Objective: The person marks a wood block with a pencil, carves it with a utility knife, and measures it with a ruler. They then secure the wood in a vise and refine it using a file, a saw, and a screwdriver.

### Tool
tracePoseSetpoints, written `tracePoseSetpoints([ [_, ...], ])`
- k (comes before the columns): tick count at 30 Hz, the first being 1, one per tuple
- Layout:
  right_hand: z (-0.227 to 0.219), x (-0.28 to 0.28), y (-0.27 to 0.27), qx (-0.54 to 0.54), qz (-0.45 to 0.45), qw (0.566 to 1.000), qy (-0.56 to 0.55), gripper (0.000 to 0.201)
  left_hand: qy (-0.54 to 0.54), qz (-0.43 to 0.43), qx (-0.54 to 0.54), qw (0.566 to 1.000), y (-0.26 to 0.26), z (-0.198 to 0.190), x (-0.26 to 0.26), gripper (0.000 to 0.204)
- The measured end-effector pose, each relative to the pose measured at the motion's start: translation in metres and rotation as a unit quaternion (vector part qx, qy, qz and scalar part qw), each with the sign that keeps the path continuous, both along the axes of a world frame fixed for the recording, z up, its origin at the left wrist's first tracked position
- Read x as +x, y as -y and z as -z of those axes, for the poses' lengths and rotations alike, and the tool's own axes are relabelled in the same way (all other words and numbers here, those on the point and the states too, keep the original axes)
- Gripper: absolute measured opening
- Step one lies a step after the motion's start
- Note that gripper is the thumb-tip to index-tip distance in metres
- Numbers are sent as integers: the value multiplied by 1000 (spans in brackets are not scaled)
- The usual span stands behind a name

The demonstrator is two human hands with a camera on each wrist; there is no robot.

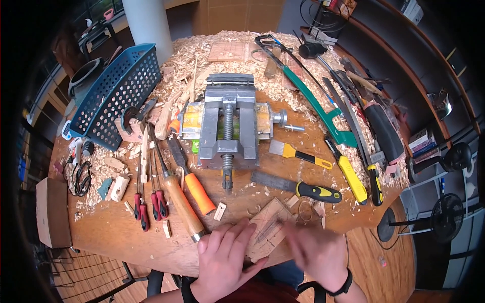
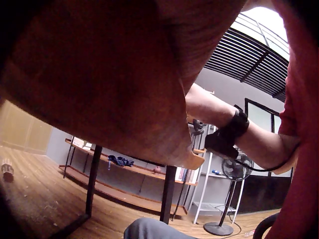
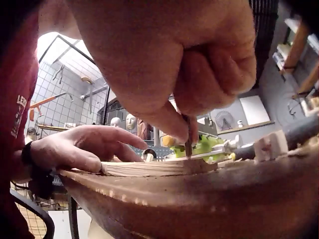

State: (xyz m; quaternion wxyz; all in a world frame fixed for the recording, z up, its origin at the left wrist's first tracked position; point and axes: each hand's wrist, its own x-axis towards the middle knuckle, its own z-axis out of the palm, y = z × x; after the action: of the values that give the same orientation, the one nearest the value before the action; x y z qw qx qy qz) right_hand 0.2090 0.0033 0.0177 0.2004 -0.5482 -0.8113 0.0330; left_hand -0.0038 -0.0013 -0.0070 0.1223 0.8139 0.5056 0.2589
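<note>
A flat wooden piece point(image 1: 268, 230) with dark pencil-like lines and shading lies on the table's near side. My left hand point(image 1: 226, 252) rests at its left edge, fingers extended and thumb along the near end. In the right wrist view the left hand point(image 3: 84, 147) lies low beside the wooden piece point(image 3: 144, 168). My right hand point(image 1: 316, 252), blurred in the head view, is over the piece's right side. It pinches a thin dark pencil-like tool point(image 3: 188, 142) between thumb and fingers, tip down at the wood's top face. In the left wrist view the tabletop's dark underside hides the work.
Beyond the wooden piece stands a metal vise point(image 1: 228, 126). Left of it lie an orange-handled chisel point(image 1: 199, 194), a wooden-handled tool point(image 1: 183, 207) and red-handled tools point(image 1: 144, 214). On the right are a rasp point(image 1: 318, 192), a brush point(image 1: 300, 154) and a yellow knife point(image 1: 352, 179). Shavings point(image 1: 182, 65) cover the back.
</note>
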Motion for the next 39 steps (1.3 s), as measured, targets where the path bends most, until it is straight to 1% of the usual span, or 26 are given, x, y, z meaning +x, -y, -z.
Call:
tracePoseSetpoints([
  [1,2,-1,-1,1,-4,1000,-1,14,-1,-4,1,1000,0,0,0,77],
  [3,4,-4,0,9,-63,996,-59,16,2,0,-6,1000,0,1,0,77],
  [4,3,-4,-1,8,-62,996,-58,16,3,2,-6,1000,1,1,0,77],
  [6,-3,-3,-6,12,0,1000,-5,21,7,-1,-11,1000,0,1,0,77],
  [7,-2,-4,1,-3,-60,998,14,23,6,-4,-11,1000,0,1,0,77],
  [8,-3,-8,4,-18,-101,994,-33,24,8,-2,-8,1000,0,2,0,77],
  [10,-3,-7,0,-12,-46,999,-6,17,11,3,-3,1000,0,2,-1,76],
  [13,-2,-4,-4,0,-14,1000,8,16,6,2,-4,1000,0,1,0,76],
  [14,-3,-6,-3,0,-17,1000,7,16,6,2,-3,1000,0,1,0,76],
  [16,-5,-8,3,-6,-100,995,-21,23,4,4,-2,1000,-1,1,-2,76],
  [17,4,-2,-5,24,-60,998,1,20,2,3,-3,1000,0,1,-1,76],
  [18,4,3,-12,28,0,1000,-1,19,1,4,-4,1000,0,2,-1,76],
  [20,-4,0,-6,3,-29,999,20,21,3,4,0,1000,0,2,0,77],
  [22,-4,-10,2,10,-107,993,-47,20,1,1,2,1000,0,1,-1,77],
  [23,-3,-4,0,-10,-90,996,-14,17,4,4,3,1000,-1,2,-2,77],
  [24,1,0,-5,21,-22,999,-9,14,7,7,2,1000,0,3,-1,78],
  [26,-1,-2,-6,-8,39,999,-19,8,9,6,0,1000,1,3,0,78],
  [27,-1,-3,-5,-7,36,999,-20,8,8,3,0,1000,0,3,-1,78],
  [29,0,-4,-1,-6,-72,996,-58,12,5,3,1,1000,0,3,-2,78],
  [30,-1,-4,-2,-5,-71,996,-57,12,6,4,2,1000,1,3,-1,78],
  [32,-1,0,-7,14,28,999,-20,12,9,4,0,1000,1,2,0,78],
  [33,5,1,-1,4,-30,999,-45,14,8,1,-2,1000,0,2,0,78],
  [34,-2,-6,3,-12,-56,996,-64,13,7,0,-2,1000,1,2,-1,78],
  [36,1,-3,0,19,-41,998,-39,13,12,4,4,1000,0,3,-1,78],
  [39,7,-1,-1,23,-19,999,-12,14,10,4,3,1000,0,2,0,78],
])
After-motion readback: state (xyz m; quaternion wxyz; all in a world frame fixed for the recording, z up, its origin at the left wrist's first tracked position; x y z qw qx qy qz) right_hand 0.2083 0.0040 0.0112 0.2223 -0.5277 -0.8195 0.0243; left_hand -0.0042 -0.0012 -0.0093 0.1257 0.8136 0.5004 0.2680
